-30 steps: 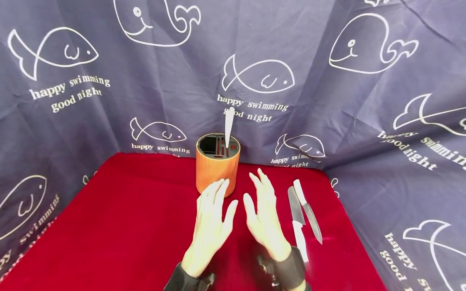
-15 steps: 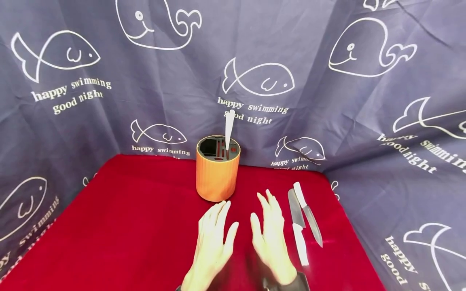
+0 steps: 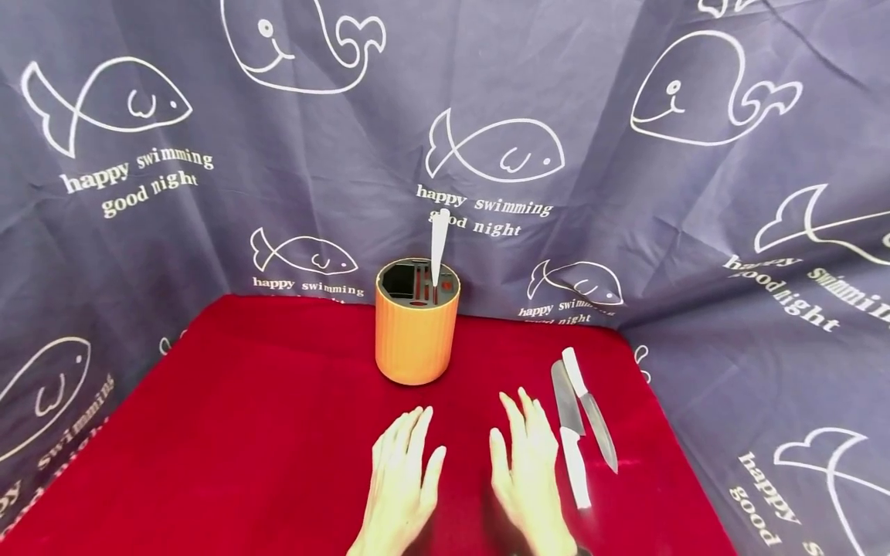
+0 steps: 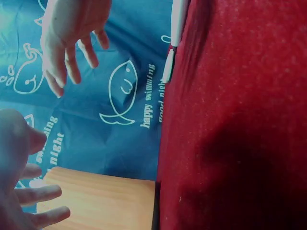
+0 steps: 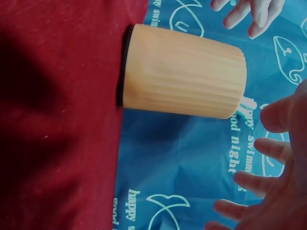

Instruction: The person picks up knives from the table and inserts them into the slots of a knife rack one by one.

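An orange-tan ribbed knife block (image 3: 414, 340) with a slotted dark top stands at the back of the red table. One white-handled knife (image 3: 438, 243) is upright in a slot, its blade hidden inside. My left hand (image 3: 399, 475) hovers in front of the block, fingers extended, holding nothing. Level with it, my right hand (image 3: 530, 479) is likewise spread and holds nothing. Just right of that hand lie a broad-bladed kitchen knife (image 3: 570, 421), its white handle toward me, and a pointed knife (image 3: 589, 409), its white handle toward the back.
A red cloth (image 3: 243, 432) covers the table. Grey-blue curtain fabric (image 3: 313, 170) with white fish and whale drawings hangs behind it and along both sides. The block's back sits close to this curtain.
Both hands have drawn back toward me, away from the knife block, and have moved a little farther apart. Block and knives have stayed in place.
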A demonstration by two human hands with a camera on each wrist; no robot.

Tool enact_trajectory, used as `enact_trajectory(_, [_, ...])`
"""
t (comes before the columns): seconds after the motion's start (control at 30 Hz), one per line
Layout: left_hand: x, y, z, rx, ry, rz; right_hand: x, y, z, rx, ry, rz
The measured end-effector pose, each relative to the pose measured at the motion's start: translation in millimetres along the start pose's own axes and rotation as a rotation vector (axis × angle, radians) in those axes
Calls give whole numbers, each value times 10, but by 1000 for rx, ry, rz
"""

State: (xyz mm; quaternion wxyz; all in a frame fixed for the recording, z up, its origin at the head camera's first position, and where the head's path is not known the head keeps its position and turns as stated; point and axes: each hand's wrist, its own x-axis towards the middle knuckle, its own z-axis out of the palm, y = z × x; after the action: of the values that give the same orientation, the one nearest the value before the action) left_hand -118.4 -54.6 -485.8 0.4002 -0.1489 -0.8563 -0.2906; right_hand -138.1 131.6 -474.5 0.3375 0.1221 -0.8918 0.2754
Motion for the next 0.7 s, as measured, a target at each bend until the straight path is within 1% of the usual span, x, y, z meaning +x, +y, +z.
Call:
enact_trajectory(0.17, [-43,-3,13,28,-38,-2,-17,92,-13,-39,-6,26])
enact_trajectory(0.3, [-78,6,32,24,-60,-5,2,178,-46,-46,-7,48])
enact_trajectory(0.4, [-103,22,51,23,-74,3,14,260,-70,-77,6,67])
enact_trajectory(0.53, [-135,52,79,32,-97,32,27,383,-118,-122,36,95])
enact_trajectory(0.6, [-150,68,90,30,-110,48,31,443,-154,-123,43,115])
enact_trajectory(0.7, [-168,84,108,31,-113,84,21,530,-201,-151,52,149])
